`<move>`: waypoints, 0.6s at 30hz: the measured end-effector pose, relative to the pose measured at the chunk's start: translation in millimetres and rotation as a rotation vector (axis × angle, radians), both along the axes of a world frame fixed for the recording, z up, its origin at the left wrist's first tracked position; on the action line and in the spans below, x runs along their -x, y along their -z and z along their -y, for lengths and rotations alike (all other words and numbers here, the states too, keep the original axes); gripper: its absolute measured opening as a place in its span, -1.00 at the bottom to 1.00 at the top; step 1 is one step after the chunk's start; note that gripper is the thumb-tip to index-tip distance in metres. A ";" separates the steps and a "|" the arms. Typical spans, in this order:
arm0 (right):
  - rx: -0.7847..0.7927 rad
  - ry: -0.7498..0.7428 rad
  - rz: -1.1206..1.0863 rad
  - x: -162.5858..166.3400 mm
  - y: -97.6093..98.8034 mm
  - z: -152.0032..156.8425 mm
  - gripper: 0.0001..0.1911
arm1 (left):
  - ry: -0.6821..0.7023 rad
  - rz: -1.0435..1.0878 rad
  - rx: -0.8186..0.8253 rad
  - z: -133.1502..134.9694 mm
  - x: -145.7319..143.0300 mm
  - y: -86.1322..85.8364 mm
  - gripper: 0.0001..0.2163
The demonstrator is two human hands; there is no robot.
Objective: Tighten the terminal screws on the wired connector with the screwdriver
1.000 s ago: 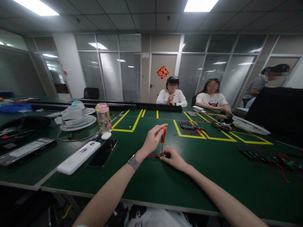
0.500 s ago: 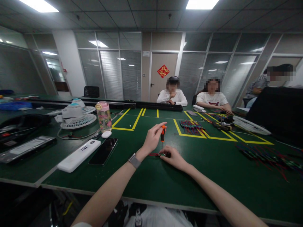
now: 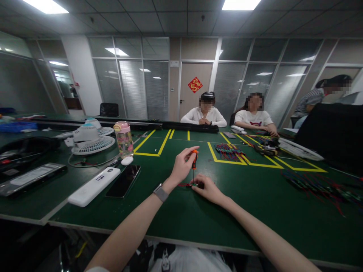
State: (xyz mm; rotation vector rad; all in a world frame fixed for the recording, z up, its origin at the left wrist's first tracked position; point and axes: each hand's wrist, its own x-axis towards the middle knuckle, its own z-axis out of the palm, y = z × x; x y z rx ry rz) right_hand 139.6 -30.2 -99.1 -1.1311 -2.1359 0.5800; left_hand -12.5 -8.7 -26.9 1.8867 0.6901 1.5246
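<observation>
My left hand (image 3: 183, 164) is closed around the orange and black handle of a screwdriver (image 3: 194, 160), which stands nearly upright. The screwdriver's thin shaft points down at a small green circuit board (image 3: 194, 184) on the green table. My right hand (image 3: 208, 189) pinches that board between its fingers and partly covers it. Red wires (image 3: 183, 184) run out from the board to the left. Whether the tip sits in a screw is too small to tell.
To the left lie a black phone (image 3: 124, 181), a white power bank (image 3: 95, 186), a pink-lidded bottle (image 3: 124, 139) and white fans (image 3: 93, 141). Wired boards form bundles (image 3: 230, 152) inside yellow tape and another pile (image 3: 317, 187) at right. People sit across the table (image 3: 170, 219).
My hands and the screwdriver stay almost in the same place. Across the table, the person in the middle has lowered a hand from the face to join the other.
</observation>
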 end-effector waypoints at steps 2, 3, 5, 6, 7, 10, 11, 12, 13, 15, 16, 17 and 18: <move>-0.003 0.001 -0.001 -0.1 0.0 0.0 -0.85 | -0.052 -0.016 -0.027 0.4 0.0 -0.3 -0.74; -0.004 0.002 -0.003 -0.2 0.0 0.2 -0.85 | -0.076 -0.023 -0.037 0.6 0.1 -0.5 -0.75; 0.000 0.003 -0.008 -0.1 -0.2 0.4 -0.84 | -0.100 -0.029 -0.039 0.9 0.4 -0.9 -0.75; 0.002 0.004 -0.010 -0.1 -0.2 0.5 -0.84 | -0.097 -0.030 -0.032 0.7 0.5 -0.9 -0.75; 0.004 0.006 -0.011 0.0 -0.3 0.6 -0.84 | -0.087 -0.026 -0.021 0.5 0.6 -0.9 -0.73; 0.010 0.006 -0.012 -0.1 -0.2 0.5 -0.86 | -0.028 0.007 0.030 -0.7 0.2 -0.5 -0.70; 0.011 0.004 -0.012 -0.1 -0.1 0.4 -0.86 | -0.013 0.021 0.046 -1.0 -0.1 -0.4 -0.69; 0.011 0.003 -0.012 -0.2 0.0 0.3 -0.86 | -0.004 0.031 0.059 -1.3 -0.4 -0.2 -0.69; 0.010 0.003 -0.011 -0.3 0.1 0.2 -0.86 | -0.003 0.035 0.064 -1.4 -0.7 0.0 -0.70; 0.003 0.005 -0.006 -0.4 0.7 0.0 -0.86 | -0.019 0.036 0.056 -1.7 -1.3 0.4 -0.71; -0.002 0.007 -0.003 -0.4 1.0 -0.1 -0.86 | -0.028 0.035 0.051 -1.8 -1.5 0.7 -0.72; -0.008 0.007 -0.001 -0.5 1.4 -0.3 -0.87 | -0.033 0.035 0.049 -2.1 -1.6 1.0 -0.72; -0.015 0.006 -0.002 -0.6 1.8 -0.4 -0.87 | -0.031 0.037 0.051 -2.4 -1.6 1.3 -0.71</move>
